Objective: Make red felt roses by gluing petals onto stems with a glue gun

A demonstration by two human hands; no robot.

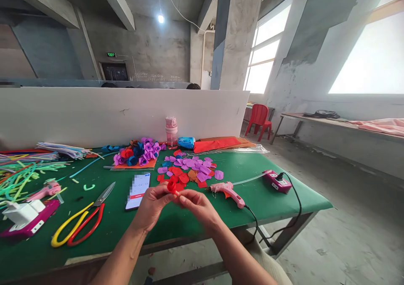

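Red flower (171,186): on my feed it is held up over the near middle of the green bench (246,167), between the two hands
Left hand (153,203): the grip is pinched on the flower's left side
Right hand (200,207): the grip looks closed on the flower's lower right edge
Flower risk: I judge that too hard a squeeze would crush the roll, while a slack pinch could let it unwind
Glue gun (229,192): lies to the right, nozzle pointing left; I cannot tell if it is hot, but a careless swing of the right hand could mean a burn
Cord (256,220): hangs over the near edge, so a snag could drag the gun off
Petals (189,163): spread just beyond the hands; a low wrist could scatter them
Scissors (94,211): at left, where a sweeping arm might meet the points
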